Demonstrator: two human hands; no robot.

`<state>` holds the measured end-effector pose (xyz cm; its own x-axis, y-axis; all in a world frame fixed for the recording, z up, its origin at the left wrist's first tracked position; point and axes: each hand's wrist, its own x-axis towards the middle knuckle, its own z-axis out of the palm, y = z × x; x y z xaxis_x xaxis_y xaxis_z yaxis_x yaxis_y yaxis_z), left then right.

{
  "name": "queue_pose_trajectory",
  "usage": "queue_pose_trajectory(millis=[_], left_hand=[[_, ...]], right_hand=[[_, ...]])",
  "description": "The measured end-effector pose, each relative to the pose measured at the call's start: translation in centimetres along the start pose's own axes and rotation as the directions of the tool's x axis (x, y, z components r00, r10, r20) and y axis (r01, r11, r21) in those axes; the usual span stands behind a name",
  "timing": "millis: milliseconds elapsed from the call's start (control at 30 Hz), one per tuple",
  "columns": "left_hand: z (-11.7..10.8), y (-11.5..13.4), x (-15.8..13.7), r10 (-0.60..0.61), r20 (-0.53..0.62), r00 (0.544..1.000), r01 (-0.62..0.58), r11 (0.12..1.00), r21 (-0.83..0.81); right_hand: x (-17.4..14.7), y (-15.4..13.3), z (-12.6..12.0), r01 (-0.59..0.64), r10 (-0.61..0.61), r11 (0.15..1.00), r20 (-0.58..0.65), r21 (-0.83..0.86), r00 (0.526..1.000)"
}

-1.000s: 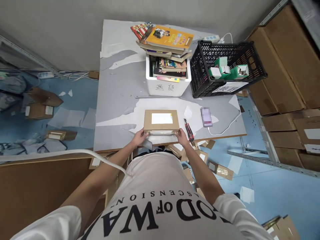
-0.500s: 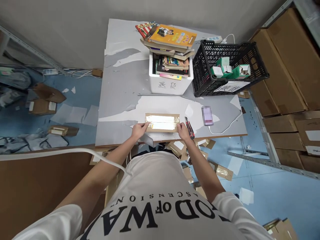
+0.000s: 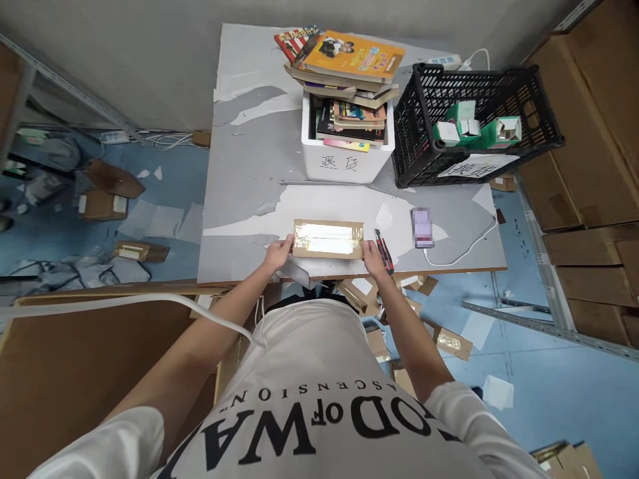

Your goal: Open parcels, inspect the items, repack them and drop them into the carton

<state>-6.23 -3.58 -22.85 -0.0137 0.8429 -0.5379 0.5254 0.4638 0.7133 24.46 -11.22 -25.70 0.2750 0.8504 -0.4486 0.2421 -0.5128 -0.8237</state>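
Note:
A small cardboard box (image 3: 328,239) with white labels under shiny clear tape is held level between my two hands, over the front part of the table (image 3: 239,199). My left hand (image 3: 279,255) grips its left end, fingers closed around the edge. At the opposite end, my right hand (image 3: 373,257) pinches the box's right edge. A red and black utility knife (image 3: 384,251) lies just right of my right hand. Beneath my left hand, a loose grey flap (image 3: 295,271) hangs at the table's front edge.
Behind the box stand a white bin (image 3: 344,163) piled with books (image 3: 354,56) and a black crate (image 3: 479,143) holding green boxes. A phone (image 3: 423,227) charges at right. Cartons (image 3: 574,133) are stacked on the right; opened boxes (image 3: 452,340) litter the blue floor.
The view has shifted slightly. My left thumb has moved from the top of the box to its left edge, and the box appears a little closer and higher.

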Motion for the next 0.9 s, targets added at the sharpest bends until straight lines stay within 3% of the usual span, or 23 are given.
queue_pose_trajectory(millis=[133, 300, 367, 500, 700, 767, 900], left_hand=[[-0.8, -2.7, 0.1, 0.01, 0.097, 0.995, 0.007, 0.985, -0.172], [-0.4, -4.8, -0.2, 0.107, 0.22, 0.97, -0.082, 0.99, -0.117], [0.4, -4.9, -0.3, 0.13, 0.236, 0.963, -0.111, 0.99, -0.09], [1.1, -3.6, -0.4, 0.137, 0.168, 0.976, -0.136, 0.991, -0.017], [0.3, 0.1, -0.8, 0.247, 0.092, 0.965, -0.248, 0.969, -0.003], [0.3, 0.9, -0.9, 0.233, 0.05, 0.971, -0.234, 0.972, 0.016], [0.6, 1.5, -0.8, 0.199, -0.014, 0.98, -0.189, 0.948, 0.257]], right_hand=[[-0.8, 2.6, -0.2, -0.059, 0.063, 0.992, -0.033, 0.113, 0.997], [-1.7, 4.0, 1.4, 0.003, -0.01, 0.998, 0.111, 0.056, 0.994], [-1.8, 3.7, 2.3, -0.018, 0.007, 0.996, 0.113, 0.093, 0.994], [-1.6, 2.7, 2.9, -0.038, 0.024, 0.985, 0.082, 0.168, 0.996], [-1.7, 0.4, 1.3, 0.085, -0.087, 0.983, 0.0, 0.16, 0.996], [-1.4, -0.7, 0.7, 0.101, -0.096, 0.989, -0.051, 0.105, 0.994], [-0.6, -1.8, 0.2, 0.064, -0.07, 0.992, -0.054, -0.105, 0.996]])
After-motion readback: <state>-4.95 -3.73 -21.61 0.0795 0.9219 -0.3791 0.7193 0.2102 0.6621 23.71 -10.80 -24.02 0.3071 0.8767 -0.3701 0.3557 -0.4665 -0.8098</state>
